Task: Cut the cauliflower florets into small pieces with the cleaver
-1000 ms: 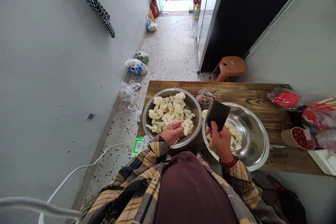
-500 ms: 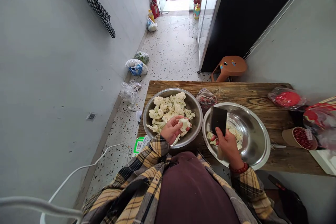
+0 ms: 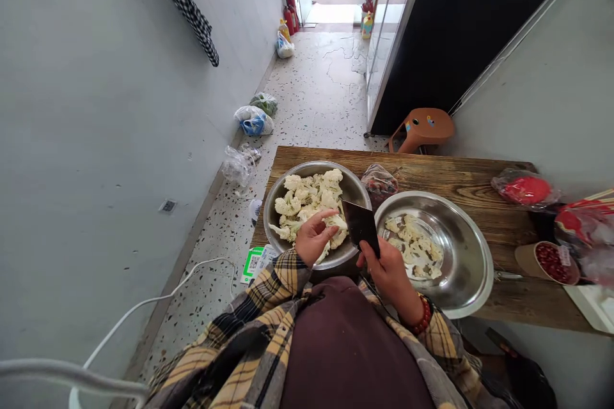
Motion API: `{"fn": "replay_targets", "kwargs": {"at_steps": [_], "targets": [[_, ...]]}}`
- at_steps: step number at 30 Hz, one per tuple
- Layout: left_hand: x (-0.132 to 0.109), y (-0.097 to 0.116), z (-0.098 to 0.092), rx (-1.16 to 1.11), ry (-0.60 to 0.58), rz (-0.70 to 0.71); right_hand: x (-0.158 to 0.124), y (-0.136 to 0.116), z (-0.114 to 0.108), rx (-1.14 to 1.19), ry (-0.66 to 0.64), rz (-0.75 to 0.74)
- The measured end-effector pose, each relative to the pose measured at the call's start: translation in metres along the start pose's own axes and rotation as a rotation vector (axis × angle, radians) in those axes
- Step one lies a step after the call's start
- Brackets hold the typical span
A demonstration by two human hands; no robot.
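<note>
My left hand (image 3: 314, 238) is over the left metal bowl (image 3: 269, 220), its fingers closed on a cauliflower floret (image 3: 338, 222). Larger cauliflower pieces (image 3: 307, 197) lie heaped in that bowl. A dark, broad-bladed cleaver (image 3: 359, 223) is gripped in my right hand (image 3: 384, 268); its blade stands beside the floret, over the bowl's right rim. Whether the edge touches the floret I cannot tell. To the right, a wider metal basin (image 3: 463, 249) holds small, thin cauliflower pieces (image 3: 415, 246) on its bottom.
Both vessels stand on a wooden table (image 3: 460, 172). Behind them, between the two, sits a plastic bag (image 3: 380, 182) of dark contents. A paper tub of red pieces (image 3: 554, 262) and a knife (image 3: 507, 275) lie right. An orange stool (image 3: 426, 126) stands beyond the table.
My right hand has brought the cleaver left, from above the basin to the floret in my left hand. The basin's cauliflower pieces now show fully. The view has shifted slightly.
</note>
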State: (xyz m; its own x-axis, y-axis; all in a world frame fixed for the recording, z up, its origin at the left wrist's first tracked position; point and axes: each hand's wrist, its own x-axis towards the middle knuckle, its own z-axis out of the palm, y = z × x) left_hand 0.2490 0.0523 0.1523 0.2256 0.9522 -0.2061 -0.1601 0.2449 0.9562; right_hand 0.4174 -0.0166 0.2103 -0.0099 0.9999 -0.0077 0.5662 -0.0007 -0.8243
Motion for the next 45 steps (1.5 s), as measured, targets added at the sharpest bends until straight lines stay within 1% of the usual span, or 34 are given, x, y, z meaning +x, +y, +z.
{"fn": "replay_targets", "kwargs": {"at_steps": [9,16,20,22,24,26,28,30,32,36,38,42,45], "targets": [[0.002,0.002,0.001,0.066,-0.012,0.044,-0.004,0.006,0.001,0.043,-0.017,0.062],[0.005,-0.004,0.0,0.085,-0.022,0.113,0.001,0.004,0.003,-0.026,0.013,-0.036],[0.005,-0.002,-0.003,0.212,-0.038,0.176,0.003,0.006,0.004,-0.037,-0.019,-0.061],[0.005,-0.002,-0.005,0.278,-0.029,0.2,0.003,0.007,0.005,-0.056,-0.001,-0.089],[0.005,-0.005,-0.006,0.265,-0.021,0.179,0.004,0.006,0.006,-0.081,0.032,-0.117],[0.006,-0.011,-0.007,0.186,-0.045,0.097,0.005,0.006,0.007,-0.096,0.045,-0.14],[0.006,-0.016,-0.007,0.103,-0.082,0.011,0.006,0.005,0.008,-0.096,0.027,-0.159],[0.005,-0.02,-0.006,0.073,-0.082,-0.023,0.006,0.005,0.008,-0.093,0.007,-0.173],[0.003,-0.02,-0.005,0.097,-0.053,-0.006,0.006,0.006,0.008,-0.093,0.008,-0.177],[0.002,-0.014,-0.005,0.212,-0.013,0.094,0.006,0.01,0.007,-0.099,-0.004,-0.175],[0.004,-0.013,-0.008,0.24,-0.048,0.113,0.006,0.011,0.006,-0.1,-0.031,-0.177],[0.006,-0.014,-0.012,0.263,-0.163,0.094,0.005,0.011,0.004,-0.086,-0.061,-0.162],[0.006,-0.014,-0.014,0.345,-0.135,0.128,0.005,0.012,0.005,-0.066,-0.077,-0.143]]}}
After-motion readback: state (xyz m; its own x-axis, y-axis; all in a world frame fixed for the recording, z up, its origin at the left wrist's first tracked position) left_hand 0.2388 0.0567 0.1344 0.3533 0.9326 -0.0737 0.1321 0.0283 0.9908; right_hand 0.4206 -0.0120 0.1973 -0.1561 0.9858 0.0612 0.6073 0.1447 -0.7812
